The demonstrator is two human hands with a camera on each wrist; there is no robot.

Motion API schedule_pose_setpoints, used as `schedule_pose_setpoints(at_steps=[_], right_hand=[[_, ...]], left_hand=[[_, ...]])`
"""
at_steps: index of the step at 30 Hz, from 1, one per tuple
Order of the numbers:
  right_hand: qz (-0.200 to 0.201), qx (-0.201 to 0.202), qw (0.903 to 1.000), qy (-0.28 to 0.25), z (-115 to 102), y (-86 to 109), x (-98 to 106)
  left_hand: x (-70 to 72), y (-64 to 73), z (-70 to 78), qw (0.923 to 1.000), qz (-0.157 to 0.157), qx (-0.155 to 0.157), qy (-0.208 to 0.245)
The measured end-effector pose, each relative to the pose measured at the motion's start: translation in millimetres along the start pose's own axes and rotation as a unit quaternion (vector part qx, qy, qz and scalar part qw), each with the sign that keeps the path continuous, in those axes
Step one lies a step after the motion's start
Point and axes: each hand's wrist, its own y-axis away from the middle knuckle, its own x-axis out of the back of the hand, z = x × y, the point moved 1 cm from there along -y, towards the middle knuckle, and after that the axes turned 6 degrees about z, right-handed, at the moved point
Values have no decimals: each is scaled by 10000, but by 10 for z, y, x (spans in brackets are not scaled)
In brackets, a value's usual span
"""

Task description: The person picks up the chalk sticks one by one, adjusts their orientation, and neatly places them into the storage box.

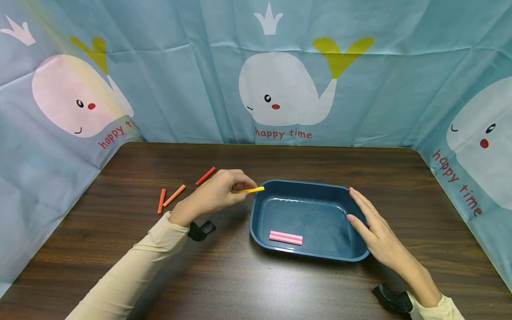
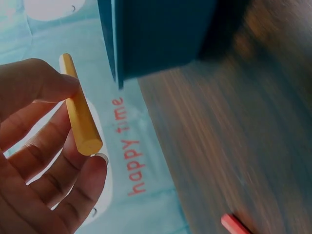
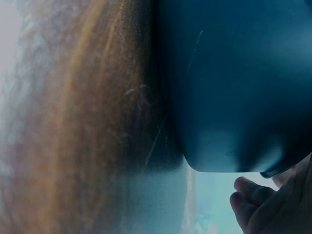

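Head view: a yellow stick [image 1: 257, 190] is pinched by the left hand [image 1: 216, 192] at the left rim of a tray [image 1: 320, 218], touched opposite by the right hand [image 1: 378, 231], fingers straight. Left wrist: placing is suggested (lowering seems called for).

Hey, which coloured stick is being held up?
The yellow stick pinched by the left hand; other sticks lie on the table or in the tray.

Tray [image 1: 316, 215] looks smooth plastic, yellow stick [image 2: 83, 117] matt, table [image 1: 248, 284] glossy wood
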Motion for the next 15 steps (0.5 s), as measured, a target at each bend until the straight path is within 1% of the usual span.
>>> schedule_pose_setpoints(at_steps=[5,10,15], right_hand=[[-7,-15,10000,4,3,1,-2],[-4,-11,10000,15,3,-1,0],[9,-13,10000,11,5,-4,-3]], left_hand=[[-72,-63,74,9999,-82,-129,-24],[-127,-99,103,9997,-130,-191,-54],[-165,-131,126,9992,-200,-347,40]])
